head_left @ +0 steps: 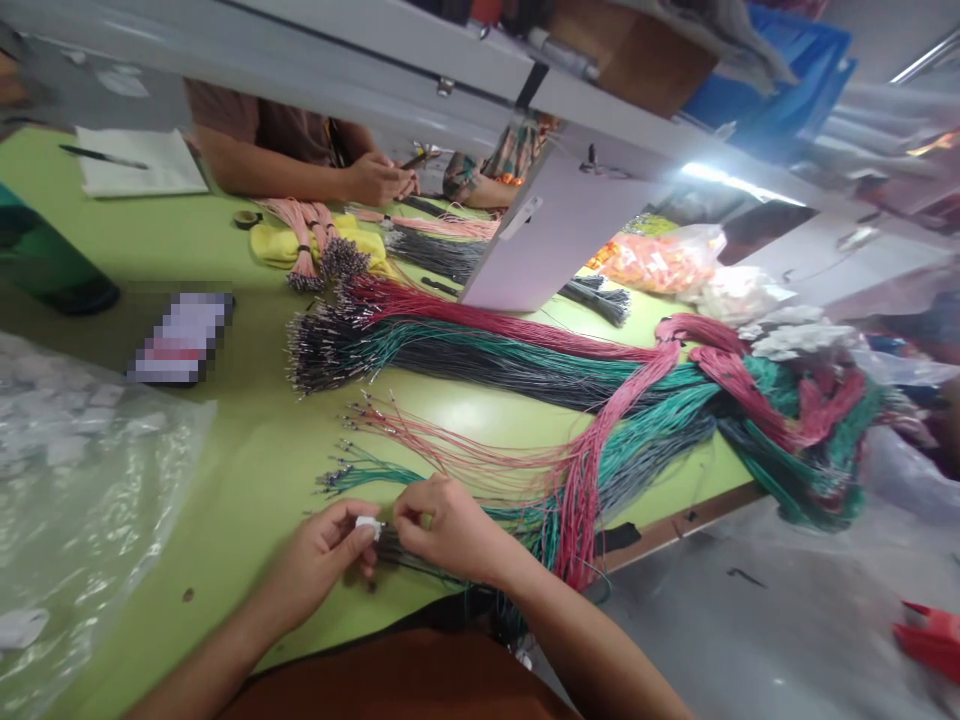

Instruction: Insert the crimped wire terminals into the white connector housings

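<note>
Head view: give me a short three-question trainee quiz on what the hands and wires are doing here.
1. True or false: the left hand holds a white connector.
2. What does the right hand pinch? A) dark wires B) a pen C) tape
3. What colour is the table?

Key: 1 true; 2 A; 3 green.
</note>
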Tool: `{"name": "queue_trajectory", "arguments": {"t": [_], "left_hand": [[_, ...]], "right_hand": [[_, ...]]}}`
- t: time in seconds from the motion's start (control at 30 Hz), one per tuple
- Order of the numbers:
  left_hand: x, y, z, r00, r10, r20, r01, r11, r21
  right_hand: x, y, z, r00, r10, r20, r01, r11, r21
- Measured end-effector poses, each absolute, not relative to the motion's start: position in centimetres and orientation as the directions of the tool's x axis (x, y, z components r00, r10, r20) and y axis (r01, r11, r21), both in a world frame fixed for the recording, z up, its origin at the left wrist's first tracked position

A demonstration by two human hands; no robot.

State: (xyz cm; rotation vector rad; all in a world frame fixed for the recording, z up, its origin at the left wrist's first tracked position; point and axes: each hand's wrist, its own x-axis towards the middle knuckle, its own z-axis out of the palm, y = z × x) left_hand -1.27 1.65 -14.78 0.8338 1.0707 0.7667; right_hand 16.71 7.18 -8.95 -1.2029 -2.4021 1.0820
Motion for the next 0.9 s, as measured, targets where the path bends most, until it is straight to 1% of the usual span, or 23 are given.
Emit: {"name": "queue_trajectory", "arguments": {"t": [0.2,0.37,0.47,0.53,0.6,0.63,0.67,0.7,0.73,0.77,0.8,0.83,0.87,0.9], "left_hand": [[-1.2,1.6,-14.8,0.319,0.842,-0.434,-0.119,0.49,0.864],[-1.3,1.6,-15.0,0.33,0.845,-0.421,-0.114,0.478,0.871],[-1.1,1.6,-14.9,0.325,0.846,-0.421,-0.101,0.474,0.874],[-0.8,1.6,-14.5,0.315,0.851,-0.42,-0.116,0.474,0.873],[-0.8,1.4,-13.7,0.309,0.861,-0.405,-0.17,0.468,0.867],[-1.2,1.3,-13.1,0.305,0.867,-0.394,-0.194,0.461,0.866],[-1.8,1.2,-12.4,0.294,0.875,-0.385,-0.199,0.45,0.871],[-2.7,1.1,-11.7,0.271,0.883,-0.383,-0.164,0.435,0.885],[-3.9,0.9,-11.0,0.246,0.889,-0.387,-0.068,0.415,0.907],[-5.5,0.8,-10.4,0.193,0.898,-0.396,0.078,0.388,0.918],[-7.3,0.6,-10.0,0.126,0.905,-0.406,0.27,0.363,0.892],[-9.3,0.5,-9.7,0.036,0.919,-0.393,0.481,0.329,0.813],[-11.3,0.6,-9.6,-0.075,0.937,-0.34,0.67,0.299,0.679],[-13.2,0.7,-9.7,-0.155,0.954,-0.257,0.816,0.271,0.511]], "right_hand": [[16.7,6.9,-9.0,-0.68,0.733,-0.024,0.524,0.463,-0.715],[16.3,6.4,-9.6,-0.646,0.763,-0.009,0.54,0.449,-0.712],[15.9,6.2,-9.6,-0.607,0.794,-0.019,0.55,0.403,-0.732],[16.3,6.1,-8.8,-0.566,0.822,-0.063,0.55,0.319,-0.771],[18.1,6.0,-7.3,-0.558,0.814,-0.163,0.505,0.177,-0.845],[19.7,5.9,-6.4,-0.576,0.785,-0.226,0.46,0.083,-0.884],[21.6,5.8,-5.6,-0.624,0.725,-0.29,0.399,-0.023,-0.917],[23.7,5.6,-5.0,-0.679,0.648,-0.345,0.339,-0.14,-0.93],[25.9,5.3,-4.5,-0.728,0.557,-0.4,0.307,-0.257,-0.916],[28.1,4.9,-4.3,-0.761,0.475,-0.441,0.281,-0.372,-0.885],[30.0,4.4,-4.3,-0.783,0.396,-0.48,0.272,-0.475,-0.837],[31.5,3.8,-4.5,-0.752,0.393,-0.529,0.269,-0.55,-0.791],[32.5,3.2,-4.8,-0.712,0.397,-0.58,0.284,-0.592,-0.754],[33.0,2.6,-5.1,-0.67,0.414,-0.616,0.287,-0.621,-0.73]]}}
